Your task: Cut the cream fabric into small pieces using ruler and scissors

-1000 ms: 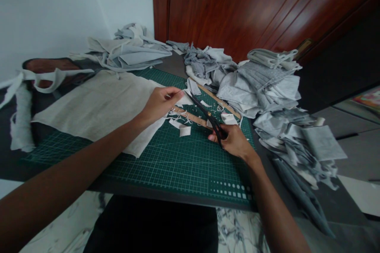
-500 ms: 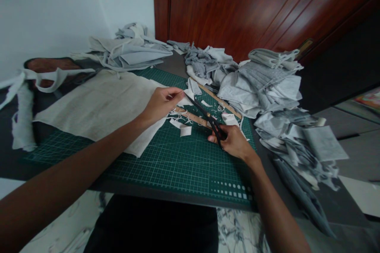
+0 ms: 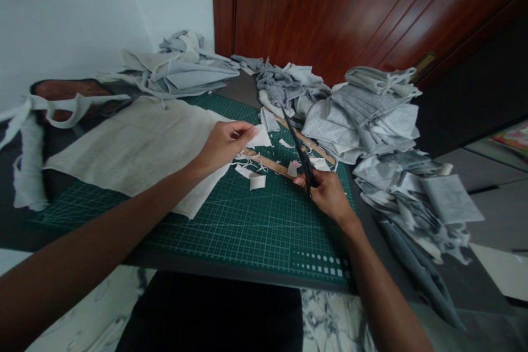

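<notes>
My left hand is closed, thumb and fingers pinching a small white fabric piece over the cutting mat. Black scissors are in my right hand, the fingers round the handles and the blades pointing up and away from the fabric piece. A large off-white cloth lies flat on the green cutting mat, partly under my left wrist. Between my hands are fabric scraps, loose threads and a wooden ruler.
Grey and white cloth is heaped at the back left, in a back pile and in a right-hand stack. More scraps lie near the table's right edge. A second wooden strip rests on the mat's far right.
The scissors have swung away from the fabric piece in my left hand, to the right, and their blades now look closed together. My left hand has stayed in place.
</notes>
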A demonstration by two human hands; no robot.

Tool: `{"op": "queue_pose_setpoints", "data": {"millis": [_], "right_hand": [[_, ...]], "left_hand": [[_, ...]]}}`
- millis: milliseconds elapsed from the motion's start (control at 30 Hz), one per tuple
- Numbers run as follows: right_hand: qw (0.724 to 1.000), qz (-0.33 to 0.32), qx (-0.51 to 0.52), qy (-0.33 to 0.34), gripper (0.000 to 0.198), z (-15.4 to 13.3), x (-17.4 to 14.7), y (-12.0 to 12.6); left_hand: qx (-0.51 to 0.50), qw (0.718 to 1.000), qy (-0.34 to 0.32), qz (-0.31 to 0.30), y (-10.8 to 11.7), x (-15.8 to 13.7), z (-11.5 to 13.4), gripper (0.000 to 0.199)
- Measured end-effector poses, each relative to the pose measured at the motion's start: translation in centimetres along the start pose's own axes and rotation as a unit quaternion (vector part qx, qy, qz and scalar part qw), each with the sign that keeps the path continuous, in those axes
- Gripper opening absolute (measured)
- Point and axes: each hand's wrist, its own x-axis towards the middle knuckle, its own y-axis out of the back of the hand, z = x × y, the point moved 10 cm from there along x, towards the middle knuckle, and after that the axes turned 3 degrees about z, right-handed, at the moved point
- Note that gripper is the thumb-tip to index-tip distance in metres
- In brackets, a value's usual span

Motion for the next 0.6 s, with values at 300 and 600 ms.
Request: {"op": "queue_pose_setpoints", "data": {"millis": [300,600], "right_hand": [[0.999,-0.041,-0.006,-0.019,0.047,-0.1,-0.3,-0.1],[0.996,-0.082,0.007,-0.025,0.047,-0.3,-0.6,-2.0]], "left_hand": [[-0.045,0.998,0.035,0.015,0.0,0.0,-0.9,0.030],[-0.183,0.975,0.121,0.022,-0.6,-0.2,-3.1,0.039]]}}
